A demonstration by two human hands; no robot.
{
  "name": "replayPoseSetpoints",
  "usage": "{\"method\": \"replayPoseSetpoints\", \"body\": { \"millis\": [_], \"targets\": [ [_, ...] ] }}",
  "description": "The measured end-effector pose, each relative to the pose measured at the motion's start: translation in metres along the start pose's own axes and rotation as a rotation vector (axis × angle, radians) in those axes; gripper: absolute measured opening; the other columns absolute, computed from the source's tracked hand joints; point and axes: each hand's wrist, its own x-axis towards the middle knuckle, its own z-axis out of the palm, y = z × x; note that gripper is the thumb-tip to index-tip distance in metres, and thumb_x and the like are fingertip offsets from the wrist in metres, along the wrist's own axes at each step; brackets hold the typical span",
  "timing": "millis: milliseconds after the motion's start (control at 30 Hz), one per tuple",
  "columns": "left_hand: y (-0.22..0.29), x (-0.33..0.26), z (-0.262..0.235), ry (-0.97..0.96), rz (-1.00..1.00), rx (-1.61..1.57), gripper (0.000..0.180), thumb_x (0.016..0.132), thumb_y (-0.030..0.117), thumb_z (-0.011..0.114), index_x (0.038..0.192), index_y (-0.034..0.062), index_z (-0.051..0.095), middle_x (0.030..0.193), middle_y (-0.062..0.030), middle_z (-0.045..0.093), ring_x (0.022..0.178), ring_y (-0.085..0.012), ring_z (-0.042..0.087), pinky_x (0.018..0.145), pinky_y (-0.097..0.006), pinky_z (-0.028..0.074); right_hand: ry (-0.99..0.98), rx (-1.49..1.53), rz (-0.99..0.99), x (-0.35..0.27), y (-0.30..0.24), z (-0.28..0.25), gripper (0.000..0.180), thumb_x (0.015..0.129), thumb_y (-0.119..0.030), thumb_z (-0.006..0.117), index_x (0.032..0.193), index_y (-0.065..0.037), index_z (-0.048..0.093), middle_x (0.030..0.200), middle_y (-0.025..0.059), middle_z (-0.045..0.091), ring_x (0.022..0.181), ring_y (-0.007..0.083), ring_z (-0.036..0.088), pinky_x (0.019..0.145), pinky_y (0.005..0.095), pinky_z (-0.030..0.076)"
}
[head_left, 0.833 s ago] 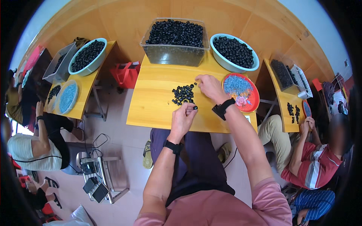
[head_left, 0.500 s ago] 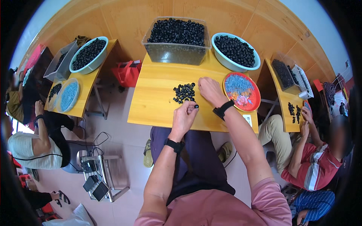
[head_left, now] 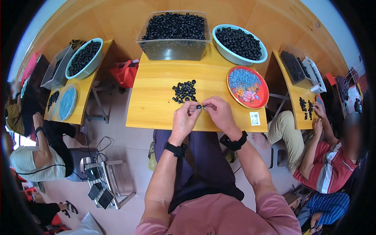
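I saw both hands meet over the near edge of the yellow table (head_left: 156, 105). My left hand (head_left: 184, 119) and right hand (head_left: 219, 112) pinched 1 small black ring (head_left: 199, 106) between their fingertips, fingers narrowed around it. A loose pile of black rings (head_left: 185, 91) lay just beyond the hands. A red plate of blue pieces (head_left: 247, 86) sat to the right.

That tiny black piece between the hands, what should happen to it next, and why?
Probably press the two hands together a little more to finish fitting the black piece. The left hand and right hand both pinch it at their fingertips, over the table's near edge. More loose pieces wait in the small pile just beyond. Whether a blue part from the red plate is already on it is too small to tell.
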Motion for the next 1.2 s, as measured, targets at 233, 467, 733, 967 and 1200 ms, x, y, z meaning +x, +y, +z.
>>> {"method": "replayPoseSetpoints", "body": {
  "millis": [233, 467, 733, 967, 1200],
  "targets": [
    [0.003, 0.001, 0.001, -0.019, 0.017, -0.022, 0.017, 0.09, 0.003, 0.072, 0.106, -0.002, 0.068, 0.08, -0.0044, 0.069, 0.072, -0.0078, 0.062, 0.069, -0.024, 0.053, 0.071, 0.013, 0.005, -0.005, 0.0, 0.005, 0.014, 0.084, 0.004, 0.065, 0.097, 0.0, 0.071, 0.092, 0.0155, 0.069, 0.08, 0.0261, 0.071, 0.069, 0.0339, 0.056],
    [0.003, 0.001, 0.001, -0.01, 0.047, 0.005, 0.018, 0.089, 0.005, 0.073, 0.105, -0.0017, 0.069, 0.078, -0.0036, 0.067, 0.071, -0.0079, 0.062, 0.069, -0.024, 0.053, 0.098, 0.013, -0.044, -0.008, -0.004, 0.003, 0.014, 0.086, 0.004, 0.065, 0.097, -0.001, 0.071, 0.092, 0.0144, 0.069, 0.081, 0.0286, 0.07, 0.069, 0.0355, 0.055],
    [0.007, -0.001, 0.0, -0.021, 0.048, 0.054, 0.019, 0.087, 0.004, 0.074, 0.104, -0.0028, 0.069, 0.075, -0.0028, 0.064, 0.068, -0.0085, 0.058, 0.067, -0.025, 0.052, 0.035, -0.187, -0.275, -0.008, -0.014, -0.003, 0.014, 0.087, 0.002, 0.063, 0.1, -0.002, 0.068, 0.096, 0.0145, 0.067, 0.087, 0.034, 0.068, 0.075, 0.0388, 0.055],
    [0.009, -0.001, 0.0, -0.017, 0.054, 0.082, 0.019, 0.086, 0.003, 0.074, 0.103, -0.0037, 0.07, 0.075, -0.0032, 0.064, 0.067, -0.0089, 0.057, 0.066, -0.025, 0.052, -0.017, -0.199, -0.318, -0.006, -0.016, -0.004, 0.013, 0.087, 0.001, 0.064, 0.099, -0.001, 0.068, 0.096, 0.0151, 0.067, 0.088, 0.0339, 0.068, 0.075, 0.0397, 0.055],
    [0.008, -0.001, -0.002, -0.035, 0.039, 0.066, 0.021, 0.088, 0.004, 0.073, 0.107, -0.0033, 0.07, 0.077, -0.0048, 0.066, 0.068, -0.0093, 0.059, 0.067, -0.026, 0.052, 0.037, -0.091, -0.043, -0.003, -0.012, -0.002, 0.013, 0.086, -0.004, 0.067, 0.098, 0.0, 0.07, 0.088, 0.0177, 0.071, 0.081, 0.0339, 0.07, 0.071, 0.038, 0.056]
  ]
}}
